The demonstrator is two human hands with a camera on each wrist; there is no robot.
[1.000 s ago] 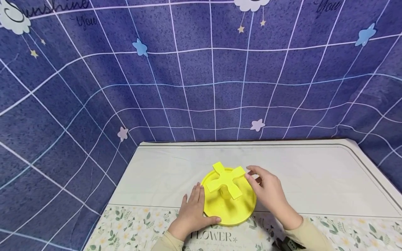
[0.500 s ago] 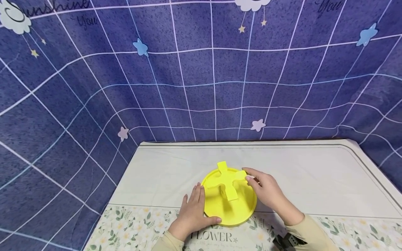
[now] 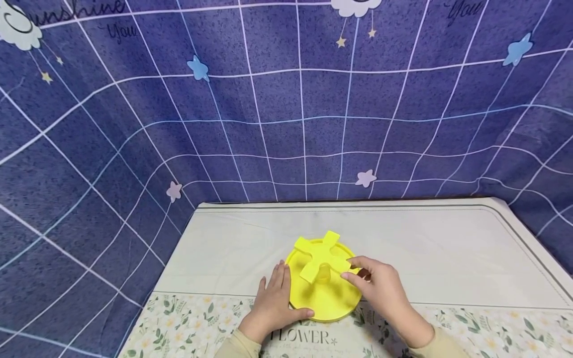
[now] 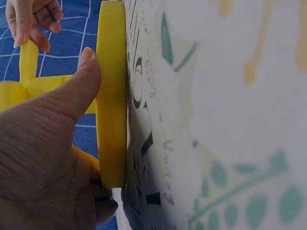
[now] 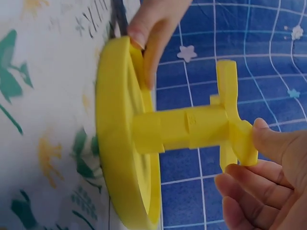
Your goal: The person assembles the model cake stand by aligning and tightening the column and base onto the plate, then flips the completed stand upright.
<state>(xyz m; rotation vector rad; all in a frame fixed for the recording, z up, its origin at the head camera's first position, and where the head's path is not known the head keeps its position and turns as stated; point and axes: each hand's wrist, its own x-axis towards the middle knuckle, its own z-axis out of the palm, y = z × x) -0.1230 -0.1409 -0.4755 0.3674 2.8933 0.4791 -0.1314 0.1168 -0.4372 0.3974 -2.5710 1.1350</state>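
Note:
A yellow round base (image 3: 329,303) with a raised rim lies flat on the table. A short post (image 5: 187,128) rises from its middle and carries a four-armed yellow cross (image 3: 321,254). My right hand (image 3: 380,283) pinches the end of the right-hand arm, thumb on one face and fingers on the other, seen closely in the right wrist view. Along the left edge of the base rests my left hand (image 3: 275,301), fingers straight and thumb over the near rim. The left wrist view shows that thumb (image 4: 79,84) against the rim; part of its fingers is hidden behind the base.
The table (image 3: 233,243) has a white back half and a flower-printed front with lettering (image 3: 302,337). A dark blue curtain (image 3: 277,134) with light grid lines and stars hangs behind the table and at both sides.
The cross has turned clockwise as seen from above. My right hand has closed on one arm and carried it toward the near side. The left hand and base have stayed put.

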